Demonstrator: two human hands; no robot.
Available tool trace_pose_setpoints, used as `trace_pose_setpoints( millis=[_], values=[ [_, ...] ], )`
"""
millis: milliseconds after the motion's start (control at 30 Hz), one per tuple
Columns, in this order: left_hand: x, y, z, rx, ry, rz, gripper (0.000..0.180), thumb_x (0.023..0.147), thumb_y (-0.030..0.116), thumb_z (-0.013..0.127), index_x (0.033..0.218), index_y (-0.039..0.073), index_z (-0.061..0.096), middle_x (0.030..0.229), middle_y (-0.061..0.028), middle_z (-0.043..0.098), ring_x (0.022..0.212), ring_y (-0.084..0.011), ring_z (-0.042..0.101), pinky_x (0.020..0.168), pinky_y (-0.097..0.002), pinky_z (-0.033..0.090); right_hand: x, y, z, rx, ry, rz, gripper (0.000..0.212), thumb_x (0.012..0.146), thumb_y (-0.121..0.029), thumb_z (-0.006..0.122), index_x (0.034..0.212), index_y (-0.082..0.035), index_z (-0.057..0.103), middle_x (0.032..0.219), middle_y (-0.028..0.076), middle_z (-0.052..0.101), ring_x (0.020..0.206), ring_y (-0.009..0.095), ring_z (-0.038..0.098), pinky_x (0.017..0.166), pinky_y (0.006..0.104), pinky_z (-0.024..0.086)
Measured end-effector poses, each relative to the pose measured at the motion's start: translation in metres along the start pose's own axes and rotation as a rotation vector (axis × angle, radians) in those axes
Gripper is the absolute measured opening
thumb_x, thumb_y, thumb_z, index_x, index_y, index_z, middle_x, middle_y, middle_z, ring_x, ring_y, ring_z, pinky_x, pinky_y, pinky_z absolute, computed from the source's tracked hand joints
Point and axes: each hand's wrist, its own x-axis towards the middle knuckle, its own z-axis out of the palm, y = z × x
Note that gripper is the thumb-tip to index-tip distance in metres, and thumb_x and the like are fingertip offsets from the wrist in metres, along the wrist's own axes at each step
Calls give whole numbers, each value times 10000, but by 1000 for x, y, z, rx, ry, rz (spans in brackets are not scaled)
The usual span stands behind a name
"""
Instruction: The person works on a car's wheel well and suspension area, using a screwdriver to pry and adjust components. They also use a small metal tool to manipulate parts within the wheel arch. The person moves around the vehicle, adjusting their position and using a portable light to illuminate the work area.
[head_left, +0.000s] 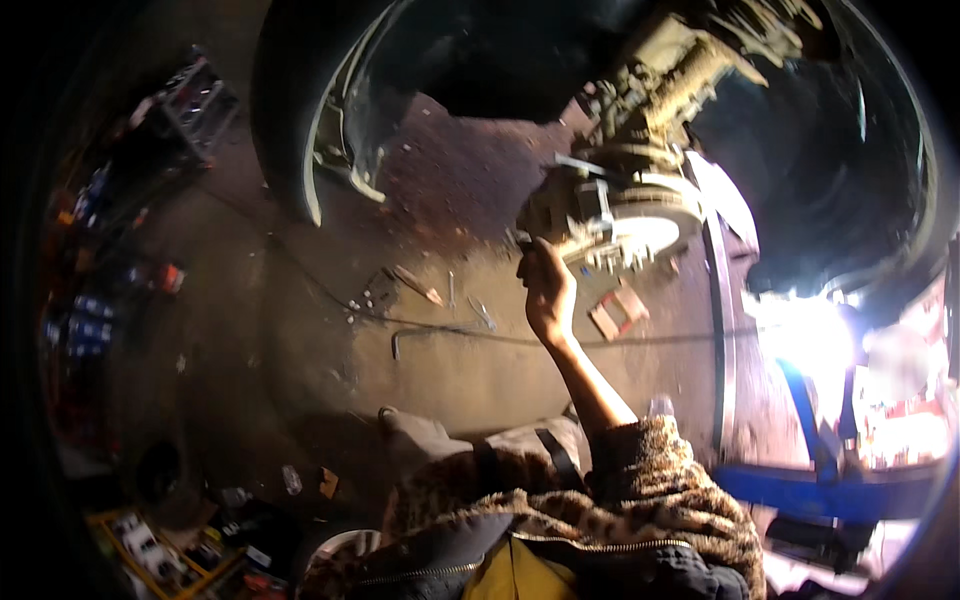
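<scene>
My right hand [549, 290] reaches up, fingers curled closed at the left end of a brake assembly. A small dark part shows at the fingertips, too blurred to name. The brake caliper [560, 215] sits beside the brake disc [655, 225], whose wheel studs point downward. Across the caliper lies a shiny metal bracket-like piece [594, 200]. Above the disc, a dirty suspension strut [680, 90] rises into the dark wheel arch [800, 170]. My left hand does not show; brown patterned fabric covers my lap.
On the floor lie an L-shaped bar [397, 345], a wrench [451, 290] and a red-and-tan carton [619, 310]. A dark cable [450, 329] crosses it. At right stand a blue metal frame [800, 485] and a glaring lamp [815, 335]. A yellow-edged tray [150, 560] sits lower left.
</scene>
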Motion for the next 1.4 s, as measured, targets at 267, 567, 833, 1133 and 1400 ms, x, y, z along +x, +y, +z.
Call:
trace_pose_setpoints(
  millis=[267, 567, 833, 1133, 1400],
  values=[
    [7, 44, -68, -31, -181, 150, 305, 893, 309, 589, 783, 27, 550, 600, -62, 503, 462, -176, 441, 448, -329, 374, -88, -11, -1, 654, 450, 857, 117, 893, -102, 511, 974, -38, 566, 704, 37, 509, 548, 116, 449, 454, 237, 362],
    [34, 128, -44, -225, -298, 320, 200, 938, 208, 554, 813, 55, 526, 547, 17, 426, 361, -77, 340, 344, -250, 280, -157, -37, -71, 720, 521, 892, 212, 858, -93, 496, 1067, -85, 529, 765, 40, 581, 629, 143, 548, 522, 305, 453],
    [34, 122, 4, 314, -368, 79, 218, 924, 270, 538, 1035, 84, 519, 688, -3, 495, 532, -134, 522, 445, -277, 409, -302, -46, -92, 887, 627, 1049, 245, 924, -123, 448, 1146, -26, 486, 768, 85, 606, 559, 154, 561, 479, 252, 438],
    [-1, 106, 37, 829, -528, 240, 195, 862, 269, 588, 917, 82, 596, 669, -70, 570, 574, -211, 596, 510, -333, 464, -405, -34, -198, 1086, 1308, 658, 246, 869, -43, 453, 1112, -44, 490, 900, 137, 636, 738, 240, 638, 592, 325, 524],
    [-47, 146, 137, 765, -527, 331, 197, 850, 273, 595, 894, 82, 603, 678, -81, 577, 587, -226, 599, 522, -340, 469, -430, 31, -233, 1157, 1381, 719, 223, 903, -49, 475, 1095, 47, 536, 916, 152, 637, 778, 248, 623, 677, 329, 509]
  ],
)
